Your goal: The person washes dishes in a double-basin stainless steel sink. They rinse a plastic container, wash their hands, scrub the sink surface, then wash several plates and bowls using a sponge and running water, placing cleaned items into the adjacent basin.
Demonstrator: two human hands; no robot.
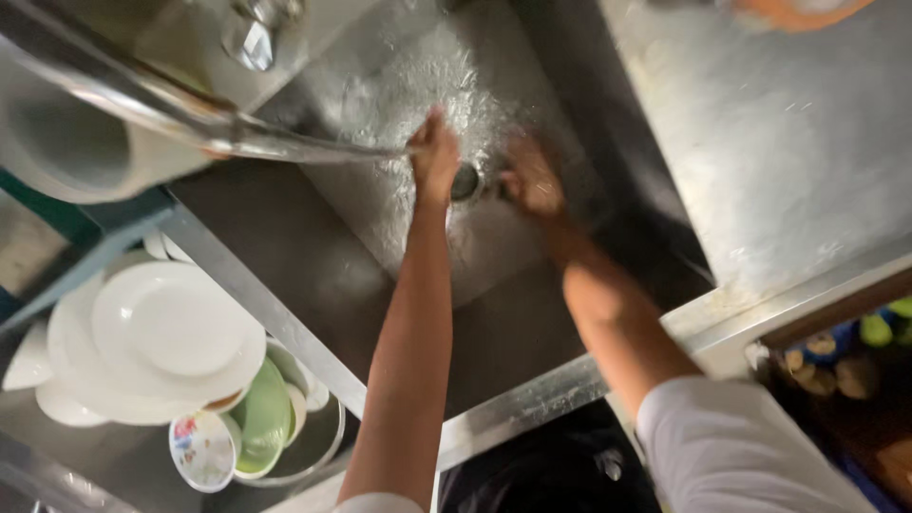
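Two hands down in the sink, at the drain

Two bare hands are at work here, and both are yours. Furthest to the left of your fingers, below the sink edge, sits a stack of white plates (161, 337); the blur hides the exact count, though at least three rims show. Beside it lie one green bowl (264, 413), one small patterned dish (201, 449) and one steel bowl (318, 442) under them. Above your left fingers one curved tap spout (180, 109) reaches across, and water spreads over the sink (380, 218) floor beneath it.

Your left hand (435, 152) is low in the basin with its fingers drawn together, just left of the one round drain (465, 180). Whether they hold anything you cannot tell, since motion smears them. Your right hand (532, 179) sits just right of the drain, fingers curled downward onto the wet steel; again, a grip cannot be made out.

Judging by this, you are rinsing or scrubbing around the drain, which lies between your two sets of fingers. A next move would call for keeping both hands low under the stream. Right of your right fingers, one steel bench (779, 142) slopes away, with one orange object (798, 11) at its far edge.
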